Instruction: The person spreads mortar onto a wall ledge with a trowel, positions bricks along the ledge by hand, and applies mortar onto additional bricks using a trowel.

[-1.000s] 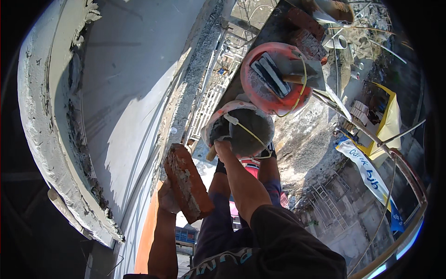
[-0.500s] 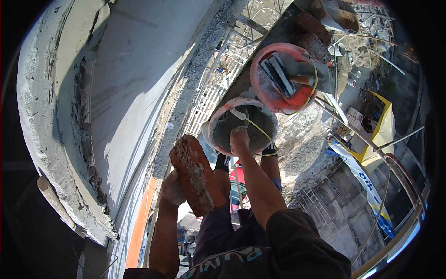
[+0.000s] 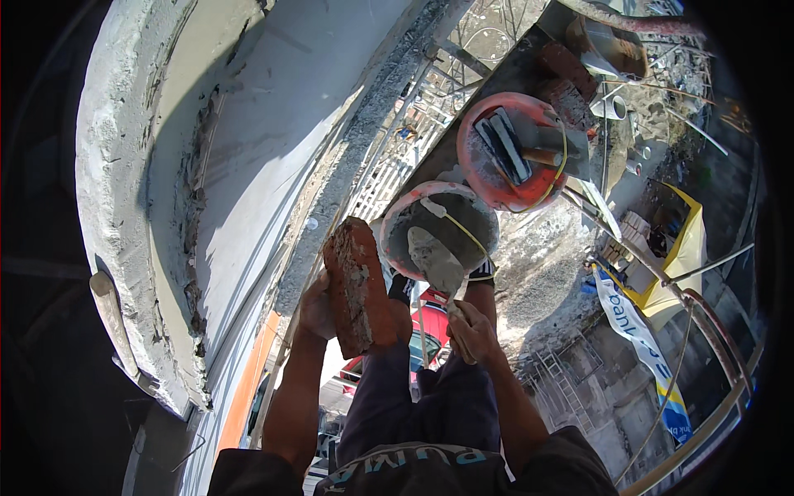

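A red brick (image 3: 357, 289) with old mortar stuck to its face is held by its left side in my left hand (image 3: 318, 307). My right hand (image 3: 474, 332) is closed round the handle of a trowel (image 3: 437, 258). Grey wet mortar covers the trowel's blade, which is over the near rim of a reddish bucket (image 3: 387, 241). Inside that bucket lies grey mortar, and a yellow cord handle with a white grip crosses it. Behind it, a second red bucket (image 3: 469, 169) holds a dark float (image 3: 504, 149) and a wooden-handled tool (image 3: 542, 156).
On my left curves a rough, mortar-coated wall edge (image 3: 124, 149), with a wooden-handled tool (image 3: 114, 314) hanging there. Loose bricks (image 3: 569, 70) and another bucket (image 3: 608, 50) are at the far right. Below the narrow platform are a red car (image 3: 431, 304), scaffold poles and a yellow tarp (image 3: 685, 256).
My right hand has drawn back toward me, lifting the trowel out of the bucket with mortar on it. The brick in my left hand has tilted more upright.
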`<act>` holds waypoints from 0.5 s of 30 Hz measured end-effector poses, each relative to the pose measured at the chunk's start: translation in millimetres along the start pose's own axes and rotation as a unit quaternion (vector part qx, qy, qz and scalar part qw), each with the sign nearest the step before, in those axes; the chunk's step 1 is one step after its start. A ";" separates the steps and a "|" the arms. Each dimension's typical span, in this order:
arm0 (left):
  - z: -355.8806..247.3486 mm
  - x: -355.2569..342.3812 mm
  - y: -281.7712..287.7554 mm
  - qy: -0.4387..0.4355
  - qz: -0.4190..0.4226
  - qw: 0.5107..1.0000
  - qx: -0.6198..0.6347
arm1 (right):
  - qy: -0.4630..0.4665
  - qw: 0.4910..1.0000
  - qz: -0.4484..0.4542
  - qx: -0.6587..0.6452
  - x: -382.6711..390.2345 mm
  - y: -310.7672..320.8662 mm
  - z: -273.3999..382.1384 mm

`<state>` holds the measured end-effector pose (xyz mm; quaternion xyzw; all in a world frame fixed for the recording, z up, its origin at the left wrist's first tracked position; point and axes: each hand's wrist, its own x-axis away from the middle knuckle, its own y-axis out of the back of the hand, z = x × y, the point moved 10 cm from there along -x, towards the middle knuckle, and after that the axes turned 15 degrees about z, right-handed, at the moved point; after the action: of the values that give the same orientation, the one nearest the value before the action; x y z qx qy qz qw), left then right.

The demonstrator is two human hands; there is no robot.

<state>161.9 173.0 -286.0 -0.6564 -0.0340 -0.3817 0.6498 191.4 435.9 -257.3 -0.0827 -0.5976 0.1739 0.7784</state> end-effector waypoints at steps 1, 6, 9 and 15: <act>-2.0 -2.1 -2.2 -0.008 -0.002 1.000 0.003 | 0.004 1.000 0.006 0.002 19.4 -11.5 3.2; 0.8 -16.0 -22.5 -0.017 0.024 0.999 0.017 | 0.242 0.950 -0.036 0.194 51.2 -40.5 60.5; 6.9 -27.8 -48.9 -0.013 0.065 0.997 0.039 | 0.301 0.909 -0.071 0.279 34.1 -52.3 99.2; 17.0 -42.6 -75.3 0.009 0.125 0.991 0.036 | 0.383 0.862 -0.077 0.323 6.7 -47.9 117.7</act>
<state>98.8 218.8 -244.7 -0.6280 0.0408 -0.3017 0.7162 88.2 384.7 -203.1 0.1593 -0.1675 0.2509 0.9400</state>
